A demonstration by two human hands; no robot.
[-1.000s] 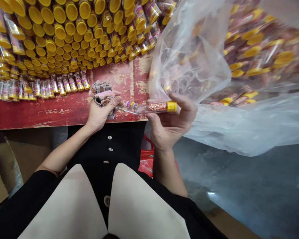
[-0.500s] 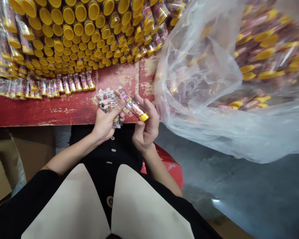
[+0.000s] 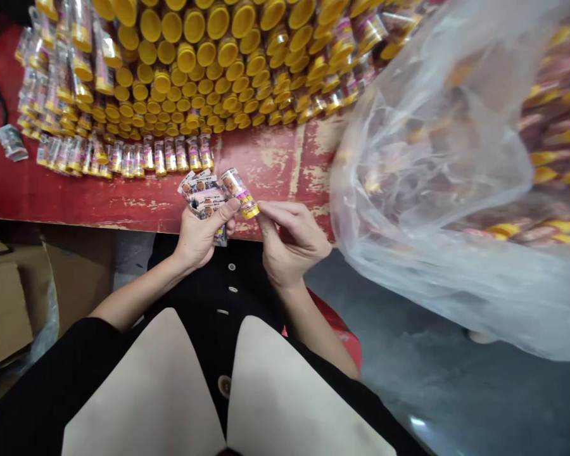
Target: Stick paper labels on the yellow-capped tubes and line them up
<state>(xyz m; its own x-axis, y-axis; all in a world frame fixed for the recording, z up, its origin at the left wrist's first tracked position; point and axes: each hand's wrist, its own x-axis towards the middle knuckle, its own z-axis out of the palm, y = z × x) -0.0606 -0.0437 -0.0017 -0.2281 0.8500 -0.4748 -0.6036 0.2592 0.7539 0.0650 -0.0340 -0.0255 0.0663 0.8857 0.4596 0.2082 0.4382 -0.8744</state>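
My left hand (image 3: 204, 231) is wrapped round a fanned bunch of small printed packets (image 3: 202, 190). Between its thumb and fingers it also pinches a clear tube (image 3: 237, 189) with a printed label, tilted, its yellow cap (image 3: 250, 211) towards my right hand. My right hand (image 3: 294, 244) has its thumb and forefinger pressed together at the cap's edge; whether anything small is between the fingertips cannot be made out. Both hands are over the front edge of the red, worn table (image 3: 133, 206).
Many yellow-capped tubes (image 3: 190, 82) are stacked at the back. A shorter row (image 3: 171, 154) lies before them. A large translucent bag (image 3: 408, 209) of tubes bulges at the right. Cardboard boxes (image 3: 4, 304) stand below left, a red stool (image 3: 332, 323) beneath me. A crumpled packet (image 3: 12, 142) lies far left.
The view has shifted left, so the table things appear further right. My right hand's fingers have moved from beside the tube to its cap end and closed together. The tube has turned more upright.
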